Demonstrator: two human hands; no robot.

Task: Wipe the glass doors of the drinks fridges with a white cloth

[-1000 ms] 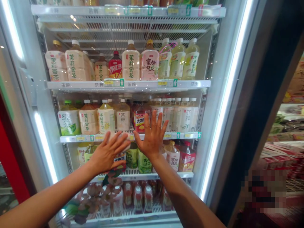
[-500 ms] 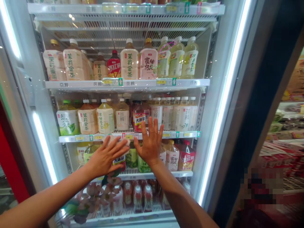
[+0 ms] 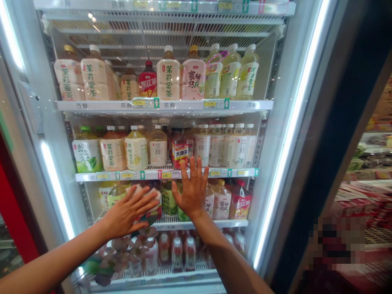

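Left hand: The person's left hand (image 3: 130, 210) is spread out, with its back to me. Its fingers point up and to the right, and its thumb points right. It looks flat on the glass door (image 3: 95, 24), but I can't tell how hard it presses.
White cloth: A soft white thing like a cloth (image 3: 141, 189) peeks out past the left fingers. It is between that hand and the glass, in front of the shelf under the middle one. The hand hides most of it, so I can't tell its long way or which way it points.
Right hand: The right hand (image 3: 191, 196) is spread too, with the fingers pointing up and the thumb up and to the left. I see nothing in it. It is well apart from the cloth.
Red-label bottle: This bottle (image 3: 180, 154) stands upright on the middle shelf (image 3: 87, 177), just above the right fingertips. Its long way runs up and down, with the cap on top.
Bottom shelf: Small bottles (image 3: 177, 253) stand up in rows behind the glass.
Flowers: Dim pink flowers (image 3: 107, 267) show below the left hand.
Lights: Bright strips run down both sides, one left (image 3: 56, 188) and one right (image 3: 290, 134).
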